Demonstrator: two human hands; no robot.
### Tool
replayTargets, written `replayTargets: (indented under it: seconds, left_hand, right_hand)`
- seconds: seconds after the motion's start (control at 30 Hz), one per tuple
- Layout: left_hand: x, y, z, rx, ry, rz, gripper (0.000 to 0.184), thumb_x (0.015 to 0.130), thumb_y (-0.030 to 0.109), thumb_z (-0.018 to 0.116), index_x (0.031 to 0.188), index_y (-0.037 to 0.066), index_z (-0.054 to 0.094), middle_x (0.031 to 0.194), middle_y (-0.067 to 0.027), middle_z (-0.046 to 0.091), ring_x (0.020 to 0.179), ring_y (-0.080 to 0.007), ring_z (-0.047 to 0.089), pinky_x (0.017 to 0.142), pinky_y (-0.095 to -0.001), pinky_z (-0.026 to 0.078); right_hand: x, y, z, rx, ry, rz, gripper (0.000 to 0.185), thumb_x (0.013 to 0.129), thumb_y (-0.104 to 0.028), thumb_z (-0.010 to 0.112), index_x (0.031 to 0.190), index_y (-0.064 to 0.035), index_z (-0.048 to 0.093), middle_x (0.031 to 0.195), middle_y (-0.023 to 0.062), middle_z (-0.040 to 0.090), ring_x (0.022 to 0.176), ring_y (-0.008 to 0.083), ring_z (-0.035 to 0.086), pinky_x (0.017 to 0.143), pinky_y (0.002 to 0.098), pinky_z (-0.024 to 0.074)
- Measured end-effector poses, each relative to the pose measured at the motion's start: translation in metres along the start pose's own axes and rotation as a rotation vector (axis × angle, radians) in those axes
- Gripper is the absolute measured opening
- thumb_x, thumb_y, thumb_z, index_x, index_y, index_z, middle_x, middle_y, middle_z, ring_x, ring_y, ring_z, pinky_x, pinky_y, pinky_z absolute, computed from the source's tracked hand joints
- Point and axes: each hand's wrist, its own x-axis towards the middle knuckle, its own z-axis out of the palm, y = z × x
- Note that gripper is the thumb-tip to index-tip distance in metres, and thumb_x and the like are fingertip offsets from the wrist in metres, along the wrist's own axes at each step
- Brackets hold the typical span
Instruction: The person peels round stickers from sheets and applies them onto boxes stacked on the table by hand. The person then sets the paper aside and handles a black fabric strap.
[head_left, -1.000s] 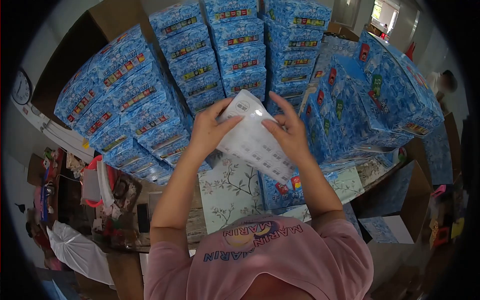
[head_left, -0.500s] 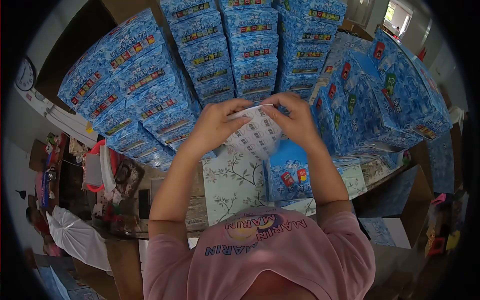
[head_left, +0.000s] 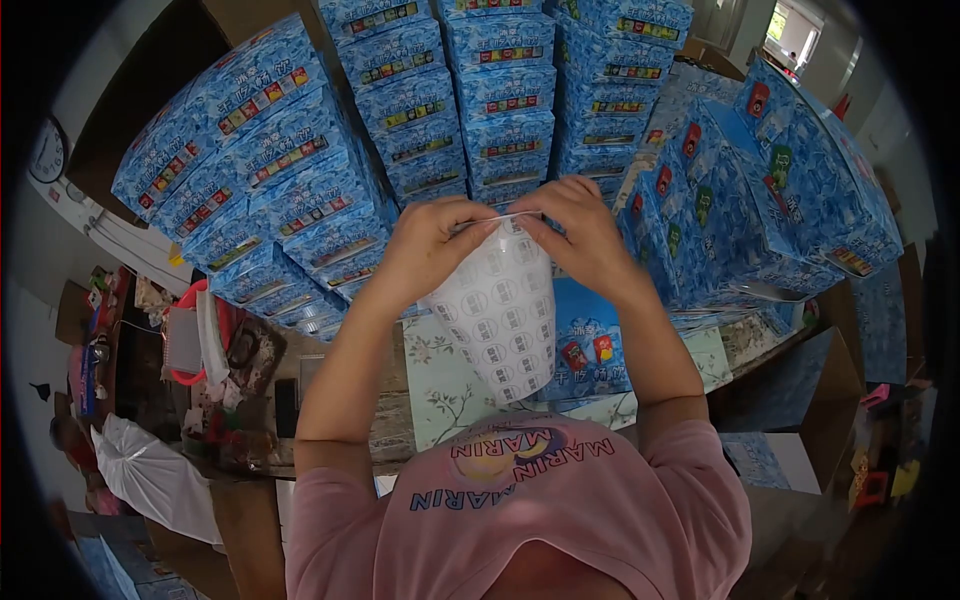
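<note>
A white sheet of round stickers (head_left: 505,310), printed in rows with small dark marks, hangs down from both hands over the table. My left hand (head_left: 440,245) pinches its top edge between thumb and fingers. Close beside it, my right hand (head_left: 580,235) pinches the same edge, the two thumbs nearly meeting. Behind the sheet and under my right forearm lies a blue printed box (head_left: 590,345) with red and yellow pictures, partly covered by the sheet.
Tall stacks of blue boxes (head_left: 505,95) line the back, with more box stacks (head_left: 270,150) at left and large blue boxes (head_left: 800,190) at right. A flowered cloth (head_left: 450,400) covers the tabletop. Left are a dark phone-like object (head_left: 287,405) and a white plastic bag (head_left: 155,480).
The sticker sheet has unfolded downward and now hangs longer, covering part of the blue box. Both hands stay near the same spot, with the fingers slightly shifted along the top edge.
</note>
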Motion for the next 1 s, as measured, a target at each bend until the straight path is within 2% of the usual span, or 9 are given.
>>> replayTargets:
  seconds: [0.17,0.33,0.53,0.6,0.67,0.73,0.8,0.87,1.0]
  left_hand:
    - [0.000,-0.005,-0.004,0.009,-0.028,-0.004,0.016,0.083,0.012,0.060,0.089,-0.002,0.063,0.076,-0.0060,0.063,0.066,-0.0084,0.054,0.057,-0.0239,0.043]
    - [0.000,-0.016,-0.007,-0.107,-0.040,-0.154,0.018,0.080,0.013,0.060,0.087,-0.003,0.064,0.070,-0.0091,0.062,0.062,-0.0102,0.055,0.055,-0.0253,0.043]
    - [-0.003,-0.027,-0.010,-0.242,-0.072,-0.275,0.018,0.081,0.013,0.060,0.087,-0.004,0.064,0.070,-0.0038,0.061,0.062,-0.0063,0.053,0.053,-0.0216,0.042]
    - [-0.003,-0.026,-0.011,-0.359,0.030,-0.376,0.018,0.082,0.014,0.059,0.088,-0.003,0.064,0.069,-0.0020,0.061,0.061,-0.0055,0.053,0.053,-0.0208,0.042]
    - [0.000,-0.030,-0.014,-0.433,0.068,-0.415,0.017,0.082,0.013,0.059,0.087,-0.002,0.064,0.069,-0.0013,0.061,0.060,-0.0050,0.053,0.053,-0.0206,0.042]
    - [0.001,-0.032,-0.011,-0.501,0.106,-0.474,0.017,0.083,0.013,0.058,0.087,-0.002,0.064,0.069,-0.0006,0.061,0.060,-0.0046,0.053,0.052,-0.0205,0.042]
    - [0.001,-0.036,-0.007,-0.472,0.115,-0.451,0.017,0.083,0.013,0.058,0.086,-0.003,0.064,0.069,0.0000,0.060,0.058,-0.0042,0.052,0.051,-0.0203,0.041]
    - [-0.002,-0.043,-0.005,-0.438,0.105,-0.408,0.016,0.083,0.014,0.059,0.086,-0.002,0.064,0.069,-0.0008,0.061,0.056,-0.0052,0.053,0.050,-0.0209,0.041]
    - [-0.012,-0.061,-0.007,-0.418,0.114,-0.394,0.016,0.083,0.013,0.060,0.085,-0.002,0.064,0.069,-0.0008,0.061,0.055,-0.0050,0.052,0.049,-0.0206,0.041]
  right_hand:
    - [0.001,-0.001,0.008,-0.377,-0.024,-0.253,0.014,0.067,-0.009,0.062,0.081,-0.0080,0.062,0.081,0.0036,0.059,0.082,0.0198,0.053,0.088,0.0401,0.0348]
    - [-0.004,0.005,0.027,-0.384,0.036,-0.274,0.014,0.068,-0.008,0.066,0.082,-0.0079,0.062,0.079,0.0011,0.060,0.078,0.0168,0.054,0.087,0.0407,0.0368]
    - [-0.003,0.009,0.038,-0.255,0.036,-0.241,0.012,0.070,-0.007,0.065,0.082,-0.0073,0.061,0.082,0.0019,0.061,0.077,0.0156,0.056,0.085,0.0379,0.0388]
    - [0.003,0.014,0.034,-0.253,0.020,-0.232,0.010,0.073,-0.007,0.064,0.083,-0.0072,0.060,0.084,0.0024,0.061,0.077,0.0144,0.056,0.084,0.0352,0.0403]
    - [0.023,0.030,0.026,0.394,0.206,0.178,0.007,0.081,-0.009,0.060,0.086,-0.0052,0.057,0.089,0.0054,0.061,0.082,0.0134,0.056,0.079,0.0282,0.0416]
    - [0.065,0.079,0.008,0.684,0.576,0.238,0.011,0.086,-0.014,0.056,0.088,-0.0039,0.053,0.084,0.0048,0.058,0.075,0.0120,0.052,0.070,0.0247,0.0410]
    - [0.104,0.128,-0.016,0.761,0.947,0.288,0.015,0.086,-0.018,0.056,0.087,-0.0036,0.051,0.074,0.0012,0.051,0.065,0.0105,0.045,0.065,0.0255,0.0387]
    - [0.125,0.165,-0.024,0.656,1.197,0.389,0.016,0.086,-0.016,0.055,0.089,-0.0005,0.052,0.082,0.0020,0.054,0.070,0.0097,0.048,0.063,0.0245,0.0407]
    - [0.148,0.211,-0.030,0.534,1.187,0.387,0.017,0.084,-0.016,0.056,0.089,-0.0002,0.054,0.080,0.0056,0.056,0.069,0.0141,0.051,0.063,0.0292,0.0428]
